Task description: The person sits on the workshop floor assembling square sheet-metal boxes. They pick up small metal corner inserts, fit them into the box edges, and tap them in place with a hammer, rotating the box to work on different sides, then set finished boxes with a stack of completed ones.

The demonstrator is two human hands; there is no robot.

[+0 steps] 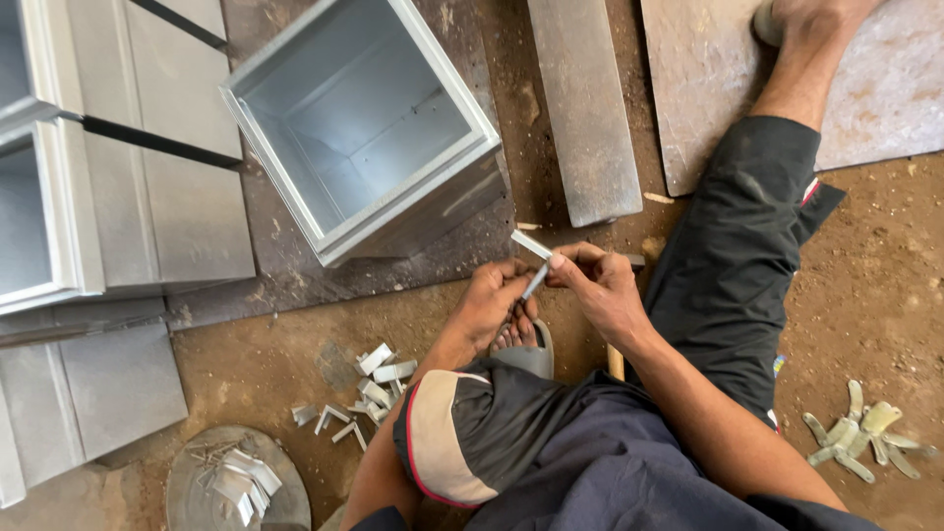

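Note:
A small bent strip of sheet metal (532, 258) is pinched between both my hands above my sandalled foot. My left hand (492, 300) grips its lower end. My right hand (600, 285) holds its upper part with thumb and fingers closed. Just beyond my hands stands an open square sheet-metal duct box (369, 123), tilted on a metal sheet. A wooden handle (616, 362) shows under my right wrist; its head is hidden.
Several small metal clips (369, 388) lie on the dirt floor near my left knee, more on a round plate (236, 482). Other duct boxes (39, 197) stand at left. A metal bar (585, 108) and a flat sheet (885, 88) lie ahead. Tin snips (855, 438) rest at right.

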